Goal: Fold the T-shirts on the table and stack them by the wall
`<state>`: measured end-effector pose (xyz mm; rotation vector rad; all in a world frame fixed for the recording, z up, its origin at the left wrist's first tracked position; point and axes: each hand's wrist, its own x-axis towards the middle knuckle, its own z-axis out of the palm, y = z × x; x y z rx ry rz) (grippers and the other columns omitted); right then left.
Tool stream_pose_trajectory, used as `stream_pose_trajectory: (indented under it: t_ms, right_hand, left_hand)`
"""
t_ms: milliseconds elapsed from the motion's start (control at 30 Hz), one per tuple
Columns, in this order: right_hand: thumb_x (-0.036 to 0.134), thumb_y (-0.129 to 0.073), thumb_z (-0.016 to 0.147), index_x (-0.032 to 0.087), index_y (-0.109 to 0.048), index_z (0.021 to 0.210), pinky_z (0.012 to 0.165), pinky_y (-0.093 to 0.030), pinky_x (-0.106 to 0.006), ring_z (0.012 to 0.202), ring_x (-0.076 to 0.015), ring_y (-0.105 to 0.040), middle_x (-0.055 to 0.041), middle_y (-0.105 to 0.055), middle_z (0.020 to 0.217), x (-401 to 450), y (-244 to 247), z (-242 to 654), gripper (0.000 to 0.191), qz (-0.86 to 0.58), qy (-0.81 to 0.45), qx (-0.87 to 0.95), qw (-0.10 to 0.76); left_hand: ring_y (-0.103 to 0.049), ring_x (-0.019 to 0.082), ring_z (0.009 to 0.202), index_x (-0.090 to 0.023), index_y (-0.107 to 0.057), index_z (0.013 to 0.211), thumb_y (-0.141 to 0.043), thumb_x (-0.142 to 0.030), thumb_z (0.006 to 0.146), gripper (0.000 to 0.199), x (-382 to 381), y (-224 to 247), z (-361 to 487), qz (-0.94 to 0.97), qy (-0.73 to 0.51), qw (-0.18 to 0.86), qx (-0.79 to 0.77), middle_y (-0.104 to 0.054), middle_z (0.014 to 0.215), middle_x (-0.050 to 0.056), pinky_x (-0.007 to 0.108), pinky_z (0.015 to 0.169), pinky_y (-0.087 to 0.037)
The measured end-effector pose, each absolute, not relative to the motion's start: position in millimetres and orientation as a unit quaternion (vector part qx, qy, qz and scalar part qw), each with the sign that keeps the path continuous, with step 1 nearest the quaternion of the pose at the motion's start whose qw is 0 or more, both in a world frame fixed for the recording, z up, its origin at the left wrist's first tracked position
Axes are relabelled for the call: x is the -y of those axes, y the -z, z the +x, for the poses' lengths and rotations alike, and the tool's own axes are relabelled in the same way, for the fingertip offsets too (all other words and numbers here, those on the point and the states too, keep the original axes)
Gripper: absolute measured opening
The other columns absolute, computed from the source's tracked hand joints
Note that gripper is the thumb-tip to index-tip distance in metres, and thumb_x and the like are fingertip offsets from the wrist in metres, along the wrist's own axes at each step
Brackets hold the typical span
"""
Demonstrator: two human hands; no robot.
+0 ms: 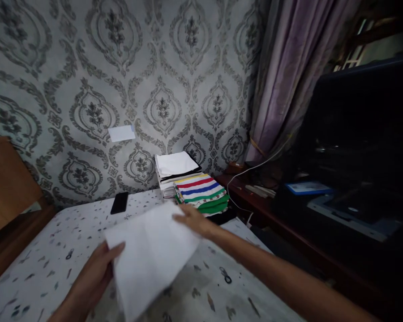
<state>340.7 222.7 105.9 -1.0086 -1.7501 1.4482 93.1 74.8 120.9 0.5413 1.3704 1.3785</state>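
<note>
A white folded cloth hangs over the bed-like patterned surface, slightly blurred, held between both hands. My left hand grips its left edge, thumb on top and fingers underneath. At its upper right corner, my right hand pinches the cloth. Just beyond the right hand lies a pile of folded cloths with a striped one in yellow, red, blue and green on top. Behind that is a taller stack, topped by a white folded cloth.
A black phone lies on the patterned sheet toward the wall. On the left stands a brown box-like panel. To the right are a dark red table edge, a white cable, a purple curtain and a large dark screen-like object.
</note>
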Motion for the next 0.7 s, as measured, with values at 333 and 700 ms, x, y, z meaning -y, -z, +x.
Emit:
stream_pose_trajectory:
  t_ms: [333,700]
  right_hand:
    - [0.028,-0.073,0.077,0.015,-0.069,0.097,0.057,-0.049,-0.025,0.058,-0.0131,-0.057,-0.0006,-0.069,0.072,-389.0,-207.4,436.7,0.024,-0.529,-0.378,0.557,0.517]
    - [0.038,-0.073,0.081,0.014,-0.071,0.099,0.057,-0.051,-0.029,0.060,-0.0171,-0.059,-0.0033,-0.067,0.067,-499.8,-209.0,426.8,0.030,-0.549,-0.294,0.633,0.460]
  left_hand:
    - [-0.073,0.022,0.089,-0.015,-0.064,0.110,-0.064,0.002,0.073,0.041,-352.0,-221.2,167.5,0.439,-0.586,0.520,-0.441,-0.078,0.091,0.006,0.037,0.090,-0.057]
    - [-0.074,0.027,0.085,-0.009,-0.067,0.109,-0.069,-0.001,0.072,0.038,-476.7,-193.4,134.3,0.426,-0.541,0.521,-0.504,-0.077,0.083,0.011,0.043,0.085,-0.059]
